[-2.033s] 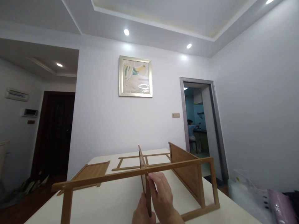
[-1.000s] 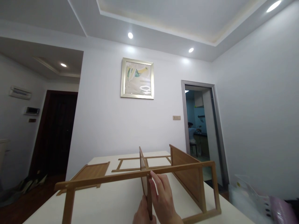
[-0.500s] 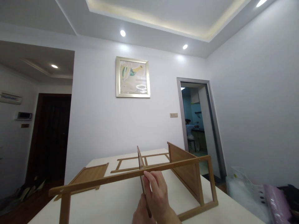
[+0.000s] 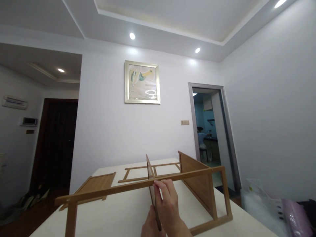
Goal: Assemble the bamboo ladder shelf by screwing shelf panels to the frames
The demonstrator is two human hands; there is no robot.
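A wooden frame (image 4: 111,190) stands on its side on the white table (image 4: 118,217), its long rail crossing in front of me. Between its sides, a narrow wooden shelf panel (image 4: 149,169) is upright, seen nearly edge-on, meeting the rail near its middle. My left hand (image 4: 149,224) is low, closed around the near part of this panel. Higher up, my right hand (image 4: 168,201) has thumb and fingers pinched together at the rail where the panel meets it; whatever is between the fingertips is hidden. A wider slatted panel (image 4: 196,184) joins the frame toward its right end.
Another wooden panel (image 4: 96,184) lies on the table at the left. A flat ladder-like wooden frame (image 4: 138,180) lies behind. Plastic-wrapped items (image 4: 259,204) sit at the right beyond the table edge. A person (image 4: 201,138) is visible through the doorway.
The view has shifted slightly, so everything sits a little further right. Both hands keep nearly the same places on the panel and rail.
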